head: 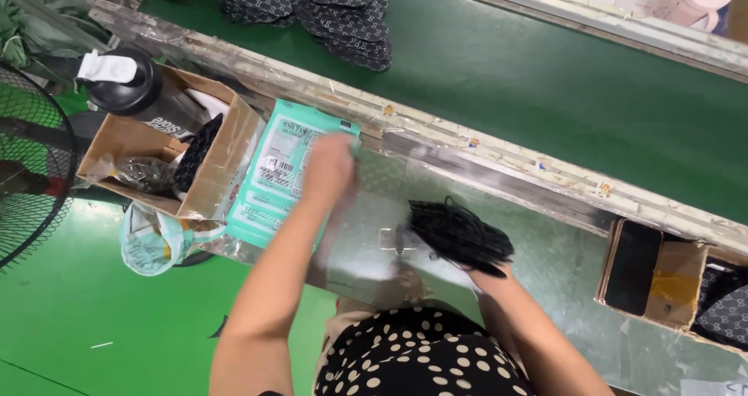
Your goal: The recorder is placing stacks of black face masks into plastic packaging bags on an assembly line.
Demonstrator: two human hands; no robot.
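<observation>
A: Nearest us, our right hand (489,271) grips a black bundle of cords (458,232) over the metal bench (561,264), its long axis running left-right.

B: Left hand (329,166), arm outstretched, lies blurred on the teal packet (280,174); we cannot tell its spread.

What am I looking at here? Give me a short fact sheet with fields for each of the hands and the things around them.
Setting: metal worktable beside a green conveyor belt
Left hand: blurred, resting on a teal packet stack
Right hand: holding a bundle of black masks
On the belt: dark patterned mask piles
Left of packets: cardboard box with a black shaker bottle
Right side: small cardboard box
Floor area: fan, green floor
</observation>
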